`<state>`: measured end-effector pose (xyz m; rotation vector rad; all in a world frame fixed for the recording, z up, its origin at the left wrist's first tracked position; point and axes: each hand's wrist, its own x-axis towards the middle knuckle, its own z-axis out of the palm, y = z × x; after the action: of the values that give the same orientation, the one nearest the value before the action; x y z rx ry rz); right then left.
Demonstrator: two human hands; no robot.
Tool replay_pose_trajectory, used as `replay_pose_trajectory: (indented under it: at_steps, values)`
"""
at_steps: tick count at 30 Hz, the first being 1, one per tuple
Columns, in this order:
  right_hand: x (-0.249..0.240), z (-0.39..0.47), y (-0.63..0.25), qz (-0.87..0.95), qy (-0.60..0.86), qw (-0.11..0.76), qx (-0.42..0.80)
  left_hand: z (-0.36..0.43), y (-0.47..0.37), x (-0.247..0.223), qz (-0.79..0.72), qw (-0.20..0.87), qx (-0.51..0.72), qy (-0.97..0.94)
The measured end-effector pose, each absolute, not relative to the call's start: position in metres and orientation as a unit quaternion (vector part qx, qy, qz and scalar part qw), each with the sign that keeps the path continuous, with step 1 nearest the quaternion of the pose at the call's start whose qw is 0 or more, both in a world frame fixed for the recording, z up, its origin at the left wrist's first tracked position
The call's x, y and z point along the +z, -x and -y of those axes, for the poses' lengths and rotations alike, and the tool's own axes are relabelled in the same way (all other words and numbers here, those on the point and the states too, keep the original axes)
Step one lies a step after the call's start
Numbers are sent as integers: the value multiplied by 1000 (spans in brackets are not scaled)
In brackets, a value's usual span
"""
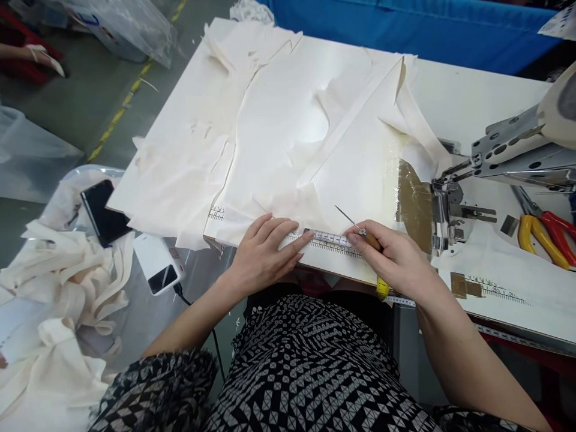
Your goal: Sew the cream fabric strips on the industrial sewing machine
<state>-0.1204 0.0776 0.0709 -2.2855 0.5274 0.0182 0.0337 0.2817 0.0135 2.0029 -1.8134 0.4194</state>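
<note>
My right hand (398,255) is closed around the wooden handle of an awl (350,219), its thin metal point aimed up and left. Thumb and fingers of this hand also rest at a white tape measure (330,237), whose yellow part (382,288) hangs below the table edge. My left hand (269,249) lies flat with fingers stretched out, one fingertip at the tape's dark end. Under and beside the left fingers is thin cream fabric (299,204). The tape lies along a printed ruler scale (344,249) at the table's front edge.
A sewing machine (450,210) stands at right, with pliers (542,234) behind it. More cream fabric (180,174) spreads over the white table (279,120). At lower left are a white power bank (157,261) with cable, a phone (104,210) and fabric strips (85,282).
</note>
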Motion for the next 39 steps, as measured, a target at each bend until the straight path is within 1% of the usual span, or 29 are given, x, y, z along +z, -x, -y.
replay_pose_trajectory:
  at_steps: [8, 14, 23, 31, 39]
  values:
    - [72, -82, 121, -199, 913, 357, 1, -280, -32, 13, 644, 187, 155, -725]
    - [72, -84, 122, -198, 918, 345, -1, -279, -30, 13, 639, 195, 145, -730]
    - [74, -76, 131, -198, 913, 357, 2, -281, -29, 14, 627, 209, 129, -739]
    - [68, -82, 133, -212, 928, 305, -29, -279, -30, 20, 622, 226, 136, -737]
    - [65, -82, 130, -230, 922, 311, -17, -280, -30, 19, 628, 214, 152, -733]
